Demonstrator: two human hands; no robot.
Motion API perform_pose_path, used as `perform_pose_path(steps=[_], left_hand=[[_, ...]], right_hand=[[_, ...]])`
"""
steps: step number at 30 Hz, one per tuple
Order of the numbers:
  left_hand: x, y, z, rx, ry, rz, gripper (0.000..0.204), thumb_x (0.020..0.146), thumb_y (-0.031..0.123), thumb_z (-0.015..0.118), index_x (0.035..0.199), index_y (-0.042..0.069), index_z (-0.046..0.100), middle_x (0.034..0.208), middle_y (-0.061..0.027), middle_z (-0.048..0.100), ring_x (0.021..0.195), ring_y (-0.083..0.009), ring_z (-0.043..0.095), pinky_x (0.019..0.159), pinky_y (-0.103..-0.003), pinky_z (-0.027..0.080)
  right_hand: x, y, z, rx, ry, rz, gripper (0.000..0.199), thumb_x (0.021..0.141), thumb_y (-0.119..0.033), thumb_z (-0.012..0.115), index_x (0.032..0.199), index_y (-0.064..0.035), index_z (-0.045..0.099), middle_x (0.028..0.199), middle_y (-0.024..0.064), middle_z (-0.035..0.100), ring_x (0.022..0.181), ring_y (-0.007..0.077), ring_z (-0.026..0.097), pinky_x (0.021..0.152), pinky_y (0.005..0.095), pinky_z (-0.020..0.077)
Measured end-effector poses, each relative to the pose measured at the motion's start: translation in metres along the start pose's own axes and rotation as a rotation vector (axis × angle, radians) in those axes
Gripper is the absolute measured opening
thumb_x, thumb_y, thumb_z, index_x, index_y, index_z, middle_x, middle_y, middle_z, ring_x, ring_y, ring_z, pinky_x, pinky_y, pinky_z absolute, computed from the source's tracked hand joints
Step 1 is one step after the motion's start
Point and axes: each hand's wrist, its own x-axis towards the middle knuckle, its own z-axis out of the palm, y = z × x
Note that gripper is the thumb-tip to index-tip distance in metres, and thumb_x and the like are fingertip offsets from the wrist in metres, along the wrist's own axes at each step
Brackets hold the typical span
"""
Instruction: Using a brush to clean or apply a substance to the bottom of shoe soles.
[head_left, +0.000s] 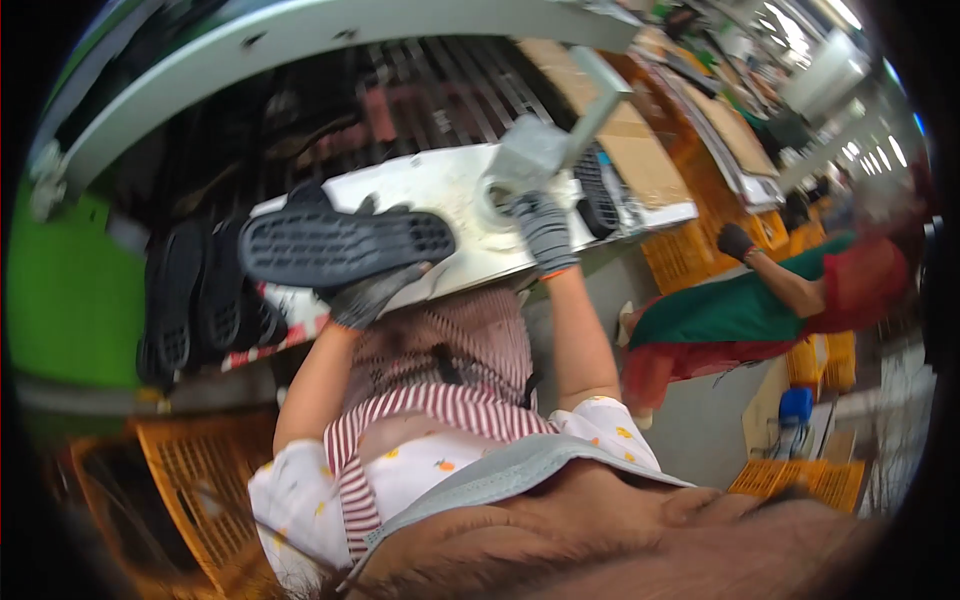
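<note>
My left hand (372, 298), in a dark grey glove, grips a black sandal (345, 248) from its near side. The treaded sole faces me, and strap-like parts stick out along its far edge. My right hand (545, 230), in a grey striped glove, is at a round whitish pot (492, 205) on the white work board (440, 180). Its fingers are curled at the pot's rim; whatever they hold is hidden. Just right of that hand lies another black sole (597, 195).
Several black soles (222, 290) lie at the left end of the board. Behind it runs a slatted roller bed (450, 95) under a pale metal frame (250, 40). Orange crates (205, 480) stand at lower left. At right, a person in green and red (745, 300) reaches toward more crates.
</note>
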Motion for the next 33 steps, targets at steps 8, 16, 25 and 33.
perform_pose_path(steps=[8, 16, 25, 33], left_hand=[[0.002, -0.027, 0.013, 0.069, 0.178, 0.110, 0.093, 0.066, 0.025, 0.075, 0.134, 0.003, 0.014, 0.131, -0.0077, 0.040, 0.122, -0.0195, 0.035, 0.106, -0.034, 0.021], [-0.010, -0.033, 0.015, 0.117, 0.229, 0.131, 0.092, 0.068, 0.022, 0.073, 0.135, 0.006, 0.013, 0.131, -0.0101, 0.037, 0.122, -0.0244, 0.035, 0.105, -0.040, 0.022], [-0.011, -0.033, 0.019, 0.548, 0.186, 0.098, 0.049, 0.077, 0.041, 0.061, 0.119, 0.017, 0.052, 0.132, -0.0078, 0.039, 0.126, -0.0254, 0.027, 0.107, -0.043, 0.012], [-0.022, -0.040, 0.035, -0.455, 0.175, 0.054, 0.083, 0.077, 0.012, 0.063, 0.137, 0.015, 0.007, 0.138, -0.0137, 0.023, 0.125, -0.0284, 0.031, 0.104, -0.044, 0.029]], right_hand=[[0.000, -0.011, -0.016, 0.099, 0.100, 0.188, 0.027, 0.082, -0.025, 0.058, 0.084, 0.0018, 0.062, 0.073, 0.0117, 0.063, 0.065, 0.0184, 0.058, 0.066, 0.0293, 0.0446], [-0.027, -0.025, -0.021, 0.454, 0.113, 0.309, 0.020, 0.084, -0.018, 0.058, 0.089, 0.0022, 0.058, 0.070, 0.0053, 0.060, 0.059, 0.0079, 0.053, 0.054, 0.0203, 0.0436], [-0.071, -0.087, -0.018, 0.908, 0.203, 0.086, 0.021, 0.085, -0.007, 0.054, 0.102, 0.0057, 0.055, 0.097, 0.0137, 0.060, 0.080, 0.0173, 0.060, 0.069, 0.0267, 0.0519], [-0.089, -0.118, 0.006, 0.950, -0.004, -0.069, 0.018, 0.076, 0.000, 0.062, 0.094, 0.0015, 0.061, 0.098, 0.0135, 0.061, 0.093, 0.0204, 0.057, 0.083, 0.0301, 0.0444]])
